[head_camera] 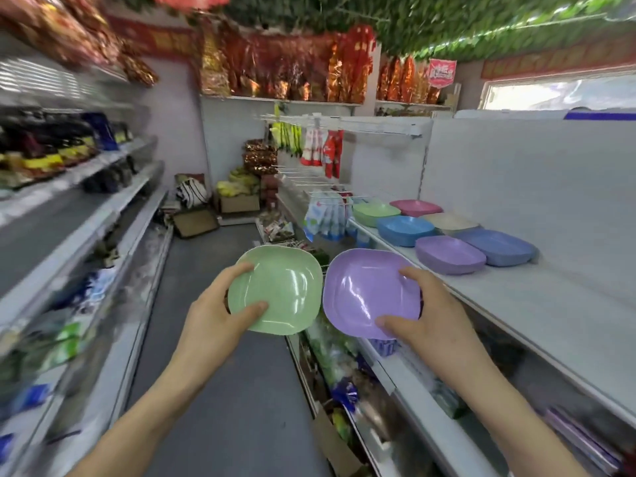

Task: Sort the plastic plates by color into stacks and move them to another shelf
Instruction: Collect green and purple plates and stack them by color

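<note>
A green plate (pixel 278 287) is held in the grip of the left hand (pixel 220 311), thumb on its inner face, over the aisle floor (pixel 206 270), out from the white shelf (pixel 516 304). A purple plate (pixel 368 290) is gripped likewise by the right hand (pixel 430 315), beside the shelf's front edge. The plate rims almost meet. A broad stretch of shelf surface is seen before the stacks: purple stack (pixel 447 258), dark blue stack (pixel 499 247), then light blue stack (pixel 406 228), beige stack (pixel 451 222), green stack (pixel 375 213), pink stack (pixel 414 207).

Right white metal shelf (pixel 516 304), far end: square plastic green plate (pixel 375 212), pink plate (pixel 415 206), blue plate (pixel 405 229), beige plate (pixel 450 222); nearer, purple plate (pixel 448 257), slate-blue plate (pixel 498 247).
</note>
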The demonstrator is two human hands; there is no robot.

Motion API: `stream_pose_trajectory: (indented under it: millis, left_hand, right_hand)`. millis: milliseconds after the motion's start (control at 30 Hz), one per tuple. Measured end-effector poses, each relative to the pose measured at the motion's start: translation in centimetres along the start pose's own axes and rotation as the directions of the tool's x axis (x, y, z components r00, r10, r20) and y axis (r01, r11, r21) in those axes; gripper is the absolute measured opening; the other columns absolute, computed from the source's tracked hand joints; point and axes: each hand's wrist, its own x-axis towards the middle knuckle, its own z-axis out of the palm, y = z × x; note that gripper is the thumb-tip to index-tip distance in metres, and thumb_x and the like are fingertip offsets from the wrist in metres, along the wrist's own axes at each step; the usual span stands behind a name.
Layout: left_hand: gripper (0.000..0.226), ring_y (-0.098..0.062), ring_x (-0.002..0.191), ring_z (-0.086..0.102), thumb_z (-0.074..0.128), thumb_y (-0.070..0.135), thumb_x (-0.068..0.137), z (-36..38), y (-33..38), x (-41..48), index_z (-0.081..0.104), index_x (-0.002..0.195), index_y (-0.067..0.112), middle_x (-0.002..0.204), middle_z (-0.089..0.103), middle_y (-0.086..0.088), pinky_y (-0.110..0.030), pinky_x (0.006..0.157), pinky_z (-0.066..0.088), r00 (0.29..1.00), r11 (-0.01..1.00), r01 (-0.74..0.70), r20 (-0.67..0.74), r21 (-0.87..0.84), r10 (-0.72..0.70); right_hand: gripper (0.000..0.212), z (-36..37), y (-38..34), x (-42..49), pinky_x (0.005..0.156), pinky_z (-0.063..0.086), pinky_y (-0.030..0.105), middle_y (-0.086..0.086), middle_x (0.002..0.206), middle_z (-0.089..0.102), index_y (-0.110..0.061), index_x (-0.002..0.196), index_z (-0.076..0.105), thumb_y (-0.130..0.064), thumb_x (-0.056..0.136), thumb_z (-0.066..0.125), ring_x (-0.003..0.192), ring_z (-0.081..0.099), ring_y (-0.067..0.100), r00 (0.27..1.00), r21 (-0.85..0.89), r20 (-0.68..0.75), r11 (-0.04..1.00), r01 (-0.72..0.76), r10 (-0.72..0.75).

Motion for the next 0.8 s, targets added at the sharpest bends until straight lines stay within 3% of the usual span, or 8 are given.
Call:
stream_pose_trajectory:
  millis: [167,400,600,733,800]
  left_hand:
    - [0.050,0.012,0.102,0.054,0.078,0.028,0.087,-1.1,-2.0,9.3,0.058,0.129,0.048,0.118,0.060,0.031,-0.018,0.078,0.045,1.000,1.000,-0.012,-0.021,0.029,0.012]
    - [0.046,-0.011,0.110,0.059,0.073,0.030,0.089,0.1,-7.2,20.6,0.058,0.128,0.049,0.122,0.063,0.022,-0.035,0.089,0.050,0.999,0.999,0.014,0.036,0.038,-0.015]
    - [0.048,-0.011,0.115,0.058,0.073,0.029,0.091,3.8,-10.8,30.8,0.057,0.132,0.047,0.126,0.061,0.022,-0.038,0.095,0.049,0.983,0.999,-0.038,0.176,-0.025,0.042]
    - [0.047,-0.008,0.120,0.056,0.072,0.031,0.091,6.2,-12.2,37.7,0.056,0.132,0.050,0.135,0.058,0.020,-0.033,0.092,0.047,0.942,0.992,-0.105,0.312,-0.073,0.123]
    - [0.046,-0.010,0.113,0.062,0.071,0.034,0.092,7.5,-12.3,40.9,0.055,0.133,0.050,0.137,0.057,0.019,-0.035,0.088,0.052,0.915,0.986,-0.135,0.370,-0.100,0.162]
  right_hand:
    - [0.076,4.7,-0.7,9.1,0.092,0.036,0.028,-0.022,0.137,0.046,-0.039,0.143,0.041,-0.030,0.079,0.082,0.120,0.041,0.001,0.999,0.014,0.035,1.000,0.020,-0.021]
    - [0.078,9.0,0.1,18.0,0.097,0.037,0.028,-0.023,0.140,0.046,-0.037,0.145,0.042,-0.030,0.079,0.083,0.125,0.042,0.001,0.998,-0.048,0.042,0.998,-0.046,0.048]
    - [0.079,12.1,1.3,24.0,0.093,0.033,0.025,-0.027,0.132,0.042,-0.037,0.146,0.042,-0.032,0.079,0.083,0.118,0.039,-0.004,0.983,-0.121,-0.081,0.978,-0.171,0.162]
    - [0.078,13.6,0.9,27.2,0.091,0.037,0.030,-0.020,0.132,0.045,-0.035,0.146,0.044,-0.032,0.078,0.083,0.117,0.044,0.005,0.945,-0.137,-0.207,0.949,-0.286,0.255]
    - [0.079,13.8,0.4,27.9,0.090,0.042,0.033,-0.017,0.134,0.047,-0.037,0.147,0.043,-0.034,0.078,0.082,0.116,0.050,0.010,0.918,-0.150,-0.259,0.927,-0.345,0.300]
